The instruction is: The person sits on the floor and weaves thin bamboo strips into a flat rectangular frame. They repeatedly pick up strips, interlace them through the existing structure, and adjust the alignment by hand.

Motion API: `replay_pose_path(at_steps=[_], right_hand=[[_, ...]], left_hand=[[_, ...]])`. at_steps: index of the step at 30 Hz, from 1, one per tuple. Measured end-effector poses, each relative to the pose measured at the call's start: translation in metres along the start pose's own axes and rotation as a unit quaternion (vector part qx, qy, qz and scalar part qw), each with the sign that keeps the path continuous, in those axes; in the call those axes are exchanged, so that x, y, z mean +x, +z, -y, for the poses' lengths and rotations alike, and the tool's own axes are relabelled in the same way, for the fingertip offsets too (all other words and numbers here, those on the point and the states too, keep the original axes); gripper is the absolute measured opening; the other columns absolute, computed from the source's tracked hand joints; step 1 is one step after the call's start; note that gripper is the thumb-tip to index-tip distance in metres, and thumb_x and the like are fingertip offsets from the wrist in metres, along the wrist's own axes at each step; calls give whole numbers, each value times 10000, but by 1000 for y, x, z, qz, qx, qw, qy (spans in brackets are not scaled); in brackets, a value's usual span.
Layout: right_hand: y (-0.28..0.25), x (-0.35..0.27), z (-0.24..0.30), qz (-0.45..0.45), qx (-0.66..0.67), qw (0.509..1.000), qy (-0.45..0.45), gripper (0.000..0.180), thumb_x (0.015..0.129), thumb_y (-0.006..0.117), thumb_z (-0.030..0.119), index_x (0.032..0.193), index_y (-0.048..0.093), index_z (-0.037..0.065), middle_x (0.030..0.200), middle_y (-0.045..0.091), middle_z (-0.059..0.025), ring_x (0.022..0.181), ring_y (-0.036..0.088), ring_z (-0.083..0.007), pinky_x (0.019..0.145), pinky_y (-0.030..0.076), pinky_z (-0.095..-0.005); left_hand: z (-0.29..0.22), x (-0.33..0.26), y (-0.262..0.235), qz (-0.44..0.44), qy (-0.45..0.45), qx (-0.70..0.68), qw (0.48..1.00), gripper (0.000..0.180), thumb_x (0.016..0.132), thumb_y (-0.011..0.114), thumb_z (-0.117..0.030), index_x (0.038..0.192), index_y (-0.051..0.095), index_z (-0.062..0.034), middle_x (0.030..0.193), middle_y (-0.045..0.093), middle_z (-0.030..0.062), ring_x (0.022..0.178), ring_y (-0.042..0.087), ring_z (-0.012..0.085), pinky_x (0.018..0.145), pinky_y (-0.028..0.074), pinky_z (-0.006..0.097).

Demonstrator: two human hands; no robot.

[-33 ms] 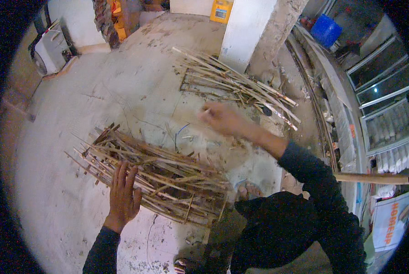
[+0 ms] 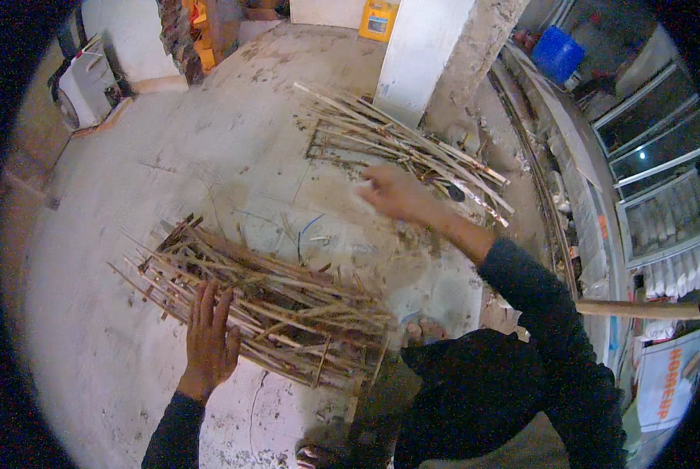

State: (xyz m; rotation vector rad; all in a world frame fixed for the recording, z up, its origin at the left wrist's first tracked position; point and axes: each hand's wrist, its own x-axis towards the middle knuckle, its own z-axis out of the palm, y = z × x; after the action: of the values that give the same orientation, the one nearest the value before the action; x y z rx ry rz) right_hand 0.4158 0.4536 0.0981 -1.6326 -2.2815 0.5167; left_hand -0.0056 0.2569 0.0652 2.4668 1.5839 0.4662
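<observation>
On the grey concrete floor, nearer pile of thin split pale-brown bamboo sticks is lying with its long axis running from upper left to lower right. Left hand, fingers spread flat, is pressing on its left end. Right hand is reaching toward the farther bundle of similar sticks by the white pillar; its grip is blurred, cannot tell. Bare floor is lying open to the left.
</observation>
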Motion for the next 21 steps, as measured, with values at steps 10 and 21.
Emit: replay_pose_path(at_steps=[10, 21], right_hand=[[-26, 57, -318, 16, -169, 975, 140, 1058, 672, 846, 582, 1467, 471, -6, 1342, 598, -326, 1254, 577, -444, 1058, 467, -468], [-74, 55, -260, 62, -60, 973, 213, 852, 691, 825, 452, 1340, 530, -15, 1213, 665, -261, 1110, 646, -379, 965, 511, -456]], left_hand=[[-4, -6, 20, -42, -53, -34, 997, 600, 1072, 354, -381, 1570, 363, -48, 1645, 261, 286, 1539, 202, 485, 1233, 132, 619], [1, -16, 31, -62, -88, -57, 993, 637, 1074, 306, -436, 1581, 364, -56, 1645, 270, 289, 1536, 222, 477, 1233, 112, 613]])
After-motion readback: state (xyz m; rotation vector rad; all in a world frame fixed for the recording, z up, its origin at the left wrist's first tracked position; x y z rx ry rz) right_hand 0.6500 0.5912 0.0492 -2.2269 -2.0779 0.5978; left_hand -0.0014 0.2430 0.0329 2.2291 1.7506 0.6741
